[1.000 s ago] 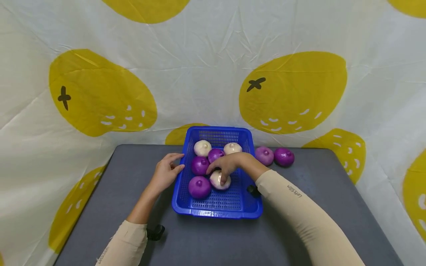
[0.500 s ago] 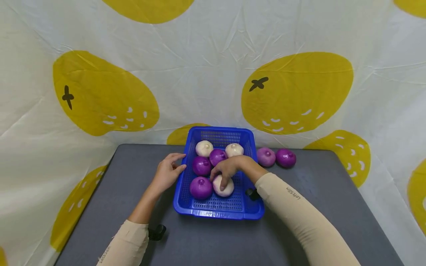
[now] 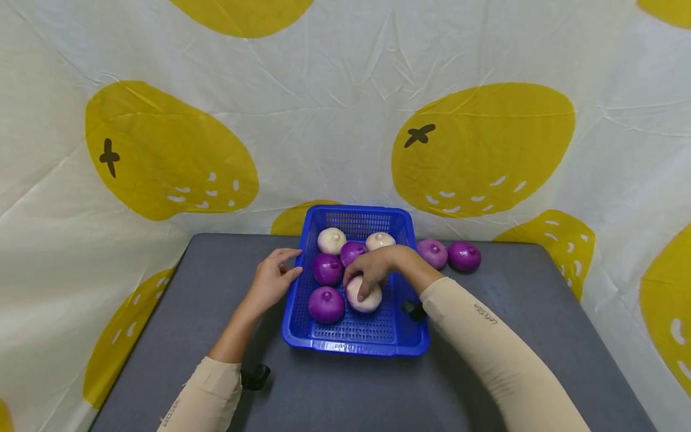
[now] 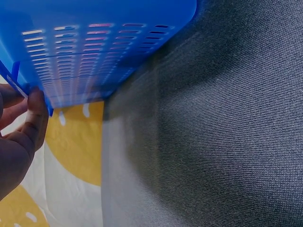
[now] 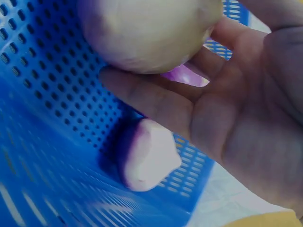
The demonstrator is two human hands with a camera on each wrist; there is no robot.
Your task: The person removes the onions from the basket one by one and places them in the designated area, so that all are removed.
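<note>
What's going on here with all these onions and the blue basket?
A person's right hand grips a white onion inside the blue basket on the grey table. The left hand rests against the basket's left rim. In the basket there are also three purple onions and two more white ones. Two purple onions sit on the table to the basket's right.

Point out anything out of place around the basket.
Two purple onions lie on the grey table right of the blue basket, while the rest sit inside. Nothing is spilled or damaged.
</note>
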